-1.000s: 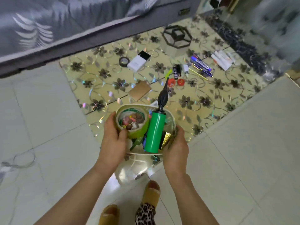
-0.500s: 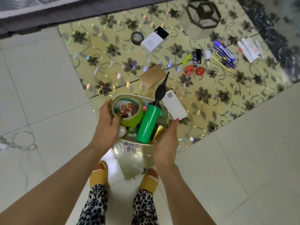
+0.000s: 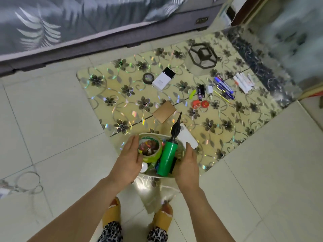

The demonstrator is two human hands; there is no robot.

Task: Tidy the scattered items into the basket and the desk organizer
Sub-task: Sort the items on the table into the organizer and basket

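I hold a pale basket (image 3: 155, 175) above the near edge of the floral mat (image 3: 122, 95). My left hand (image 3: 129, 159) grips its left side with the thumb over the rim. My right hand (image 3: 187, 165) grips its right side. Inside stand a green tape roll (image 3: 152, 157) and a green pump (image 3: 167, 158) with a black nozzle. The hexagonal desk organizer (image 3: 202, 55) sits at the mat's far right. Scattered on the mat are a brown box (image 3: 164, 111), a white box (image 3: 163, 81), black tape (image 3: 148, 78), pens (image 3: 224, 87), red caps (image 3: 200, 103) and tubes (image 3: 243, 81).
A flat white box (image 3: 187, 137) lies on the mat just beyond the basket. A small white charger (image 3: 209, 89) and dark sticks (image 3: 201, 91) lie near the pens. A bed (image 3: 70, 23) runs along the far side. Pale floor tiles surround the mat; my slippered feet are below.
Both hands keep their hold on the basket. The view dipped toward my feet, then swung back up to show the bed and the whole mat.
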